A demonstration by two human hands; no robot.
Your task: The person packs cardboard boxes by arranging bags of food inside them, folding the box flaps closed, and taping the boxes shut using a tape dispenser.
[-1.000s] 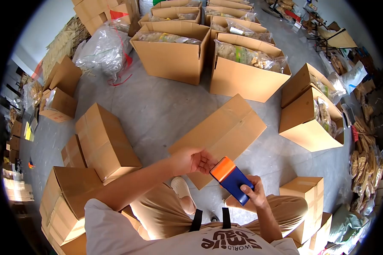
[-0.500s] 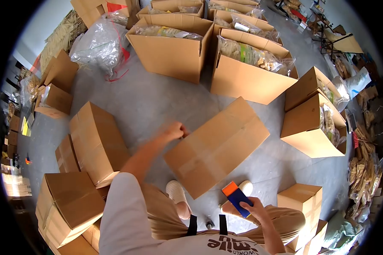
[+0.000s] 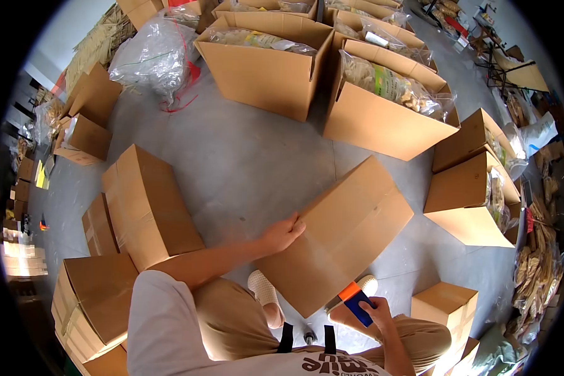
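Observation:
A taped cardboard box stands tilted at an angle on the floor in front of my feet. My left hand is at the box's left edge, fingers curled and closed against it; the fingertips are partly hidden. In my right hand is a blue block-like tool with an orange end. That orange end is close to the box's lower right edge; I cannot tell whether they touch.
Closed boxes stand to my left, another closed box to my right. Open boxes holding clear bags line the far side and the right. A clear plastic bag lies on the grey floor at the far left.
My left hand has come down and right onto the box's edge. The box has shifted slightly right and down in view, and the orange tool end is nearer its edge.

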